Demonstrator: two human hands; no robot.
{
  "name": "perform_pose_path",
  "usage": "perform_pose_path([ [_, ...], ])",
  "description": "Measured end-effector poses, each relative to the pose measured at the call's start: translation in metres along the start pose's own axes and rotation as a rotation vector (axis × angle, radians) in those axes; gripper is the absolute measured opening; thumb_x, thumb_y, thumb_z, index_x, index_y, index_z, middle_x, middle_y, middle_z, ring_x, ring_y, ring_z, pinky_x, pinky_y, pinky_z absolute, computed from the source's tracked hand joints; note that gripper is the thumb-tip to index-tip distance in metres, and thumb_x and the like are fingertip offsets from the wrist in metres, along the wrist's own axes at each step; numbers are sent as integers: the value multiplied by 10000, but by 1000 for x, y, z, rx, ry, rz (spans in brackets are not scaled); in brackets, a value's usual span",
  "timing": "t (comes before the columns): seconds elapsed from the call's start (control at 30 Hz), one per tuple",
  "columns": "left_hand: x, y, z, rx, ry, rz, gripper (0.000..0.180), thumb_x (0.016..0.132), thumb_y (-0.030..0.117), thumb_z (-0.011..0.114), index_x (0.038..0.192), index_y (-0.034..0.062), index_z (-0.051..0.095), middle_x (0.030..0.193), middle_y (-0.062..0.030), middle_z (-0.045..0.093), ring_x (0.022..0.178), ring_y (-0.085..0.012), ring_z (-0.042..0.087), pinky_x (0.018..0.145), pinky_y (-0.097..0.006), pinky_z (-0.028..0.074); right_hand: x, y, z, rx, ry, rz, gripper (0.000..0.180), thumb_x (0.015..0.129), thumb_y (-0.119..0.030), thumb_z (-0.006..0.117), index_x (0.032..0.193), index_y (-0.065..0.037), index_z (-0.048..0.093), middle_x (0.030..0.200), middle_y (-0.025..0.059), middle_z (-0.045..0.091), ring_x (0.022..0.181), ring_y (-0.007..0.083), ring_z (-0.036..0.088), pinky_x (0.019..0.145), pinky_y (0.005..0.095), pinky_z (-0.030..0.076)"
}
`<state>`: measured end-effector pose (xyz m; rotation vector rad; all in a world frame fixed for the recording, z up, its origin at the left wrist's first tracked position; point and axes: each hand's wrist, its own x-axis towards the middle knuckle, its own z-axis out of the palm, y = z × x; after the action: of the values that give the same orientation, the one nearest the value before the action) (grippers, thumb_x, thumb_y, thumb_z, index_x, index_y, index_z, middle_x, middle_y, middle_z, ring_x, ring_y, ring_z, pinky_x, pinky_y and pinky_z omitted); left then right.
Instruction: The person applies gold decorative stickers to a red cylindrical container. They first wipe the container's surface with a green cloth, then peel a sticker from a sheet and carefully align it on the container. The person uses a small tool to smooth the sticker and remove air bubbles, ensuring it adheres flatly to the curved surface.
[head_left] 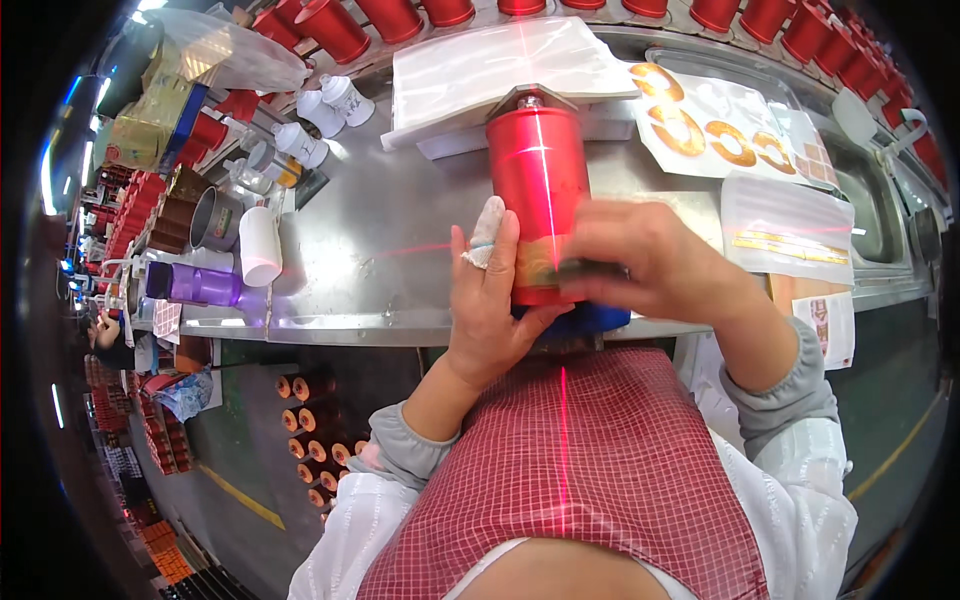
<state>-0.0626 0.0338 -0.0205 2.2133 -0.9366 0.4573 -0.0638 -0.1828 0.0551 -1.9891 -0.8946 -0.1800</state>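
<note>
A glossy red metal cylinder [538,165] lies lengthwise in front of me, its far end against a dark angular plate with a metal knob [530,100]. Around its near part runs a gold band [540,250]. My left hand [485,310] rests along the cylinder's left side, fingers stretched out and thumb near the front rim; one finger wears a white wrap. On the right, my right hand [650,260] is curled over the gold band, its fingers blurred by motion. Something dark shows under those fingers, too smeared to name. A blue part [600,322] shows below the cylinder.
White sheets [510,65] lie behind the cylinder. Gold ring-shaped decals [730,145] and a sheet of gold strips [790,245] lie right, near a sink [868,205]. Left stand a purple bottle [205,285], a white roll [260,247] and white bottles [345,100]. Red cylinders [335,30] line the back.
</note>
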Motion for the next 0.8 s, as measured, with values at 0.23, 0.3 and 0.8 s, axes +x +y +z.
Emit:
perform_pose_path([
  [0.23,2,0,1,-107,58,-5,927,771,441,758,1439,-23,313,1438,-270,379,1338,-436,374,1123,-584,188,-26,6,5,145,460,394,224,831,-117,688,1021,-16,625,807,94,665,704,127,623,640,266,493],
  [0.3,3,3,-2,-158,36,-41,890,769,390,772,1423,-16,325,1422,-248,395,1320,-429,390,1129,-575,185,-25,3,3,91,402,428,239,834,-119,685,1037,-10,620,819,82,664,731,115,617,661,263,491],
  [0.8,64,13,-25,-76,-107,315,531,790,52,653,1294,39,487,1035,-157,576,938,-355,560,903,-447,440,-34,0,-5,89,375,445,204,823,-96,685,993,1,630,710,57,634,610,80,577,553,247,472],
])
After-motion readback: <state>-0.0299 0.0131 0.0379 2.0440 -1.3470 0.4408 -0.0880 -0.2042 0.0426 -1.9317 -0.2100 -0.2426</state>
